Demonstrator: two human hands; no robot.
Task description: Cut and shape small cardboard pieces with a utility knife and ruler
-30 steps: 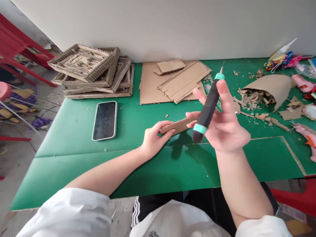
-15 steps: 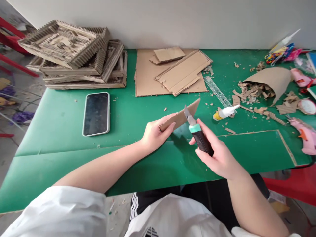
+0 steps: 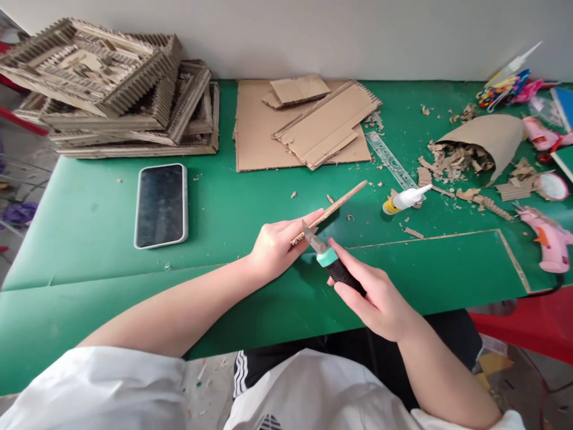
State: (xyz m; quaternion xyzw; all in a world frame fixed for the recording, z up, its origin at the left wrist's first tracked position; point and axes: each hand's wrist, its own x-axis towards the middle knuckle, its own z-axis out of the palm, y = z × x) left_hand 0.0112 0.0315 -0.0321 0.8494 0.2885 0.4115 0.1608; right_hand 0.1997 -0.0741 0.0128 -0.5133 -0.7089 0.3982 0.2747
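My left hand (image 3: 276,245) is closed on a piece of cardboard (image 3: 341,202), held nearly edge-on above the green table, its far end pointing up and right. In my right hand (image 3: 380,295) is a utility knife (image 3: 339,269) with a black grip and a mint-green collar. Its bare blade points up and left and lies over the cardboard's near end, close to my left fingers. Whether the blade touches the cardboard I cannot tell. Small cardboard shavings lie on the table just beyond the piece.
Corrugated cardboard frames (image 3: 129,128) are stacked at back left, a phone (image 3: 161,206) before them. Flat cardboard sheets (image 3: 255,143) lie behind my hands. Rightward are a clear ruler (image 3: 390,160), a glue bottle (image 3: 405,200), scraps in a cardboard cone (image 3: 496,134) and a pink glue gun (image 3: 548,239).
The knife has moved left and down, from the middle of the cardboard to its near end. The cardboard has turned from showing its face to nearly edge-on. New shavings lie beyond it.
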